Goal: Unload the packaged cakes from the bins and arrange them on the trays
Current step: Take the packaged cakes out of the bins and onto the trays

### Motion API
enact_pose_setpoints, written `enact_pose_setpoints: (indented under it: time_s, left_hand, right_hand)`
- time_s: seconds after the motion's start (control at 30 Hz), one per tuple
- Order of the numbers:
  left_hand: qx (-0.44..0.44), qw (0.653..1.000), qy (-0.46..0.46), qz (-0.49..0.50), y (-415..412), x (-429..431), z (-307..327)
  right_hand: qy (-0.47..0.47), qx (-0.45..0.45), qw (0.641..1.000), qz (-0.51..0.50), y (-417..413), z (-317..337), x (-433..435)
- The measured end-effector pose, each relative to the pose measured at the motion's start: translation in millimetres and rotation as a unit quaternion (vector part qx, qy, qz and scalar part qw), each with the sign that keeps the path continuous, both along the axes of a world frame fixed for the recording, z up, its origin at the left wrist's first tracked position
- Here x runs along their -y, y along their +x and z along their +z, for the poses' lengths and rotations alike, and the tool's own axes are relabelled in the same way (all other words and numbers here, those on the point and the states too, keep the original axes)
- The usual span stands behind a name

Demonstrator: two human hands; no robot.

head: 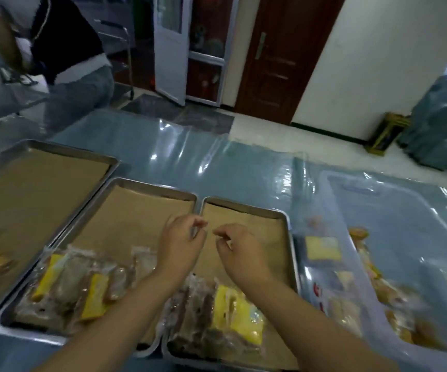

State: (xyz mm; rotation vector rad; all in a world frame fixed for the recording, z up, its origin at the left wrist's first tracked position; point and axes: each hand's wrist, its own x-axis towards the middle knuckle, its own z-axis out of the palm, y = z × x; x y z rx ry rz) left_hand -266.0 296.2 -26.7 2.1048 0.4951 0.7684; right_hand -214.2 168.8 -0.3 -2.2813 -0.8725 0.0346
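Note:
Three metal trays lined with brown paper lie side by side: a left tray (42,146), a middle tray (152,185) and a right tray (284,214). Packaged cakes (77,285) in clear and yellow wrappers fill the near end of the middle tray, and more packaged cakes (230,318) lie at the near end of the right tray. A clear plastic bin (335,200) at the right holds further packages (321,248). My left hand (181,245) and my right hand (239,251) hover over the trays' bare paper, fingers loosely curled, nothing visibly held.
The table is covered with shiny blue plastic sheeting (190,146). Another person (64,49) bends over at the far left. A brown door (278,55) and a bundled blue bag (442,119) stand beyond the table.

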Motion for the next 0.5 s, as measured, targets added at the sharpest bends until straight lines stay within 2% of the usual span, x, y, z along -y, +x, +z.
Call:
enact_pose_setpoints:
  time_s: [0.13, 0.33, 0.5]
  left_hand:
    - [0.04, 0.995, -0.005, -0.086, 51, 63, 28]
    - [0.087, 0.982, 0.023, -0.164, 114, 159, 50]
    - [0.062, 0.975, 0.083, -0.196, 164, 218, 55]
  right_hand:
    - [-0.006, 0.061, 0.995, -0.081, 30, 33, 70]
    - [0.014, 0.053, 0.987, -0.15, 89, 62, 171]
    - [-0.075, 0.019, 0.98, -0.184, 153, 50, 247]
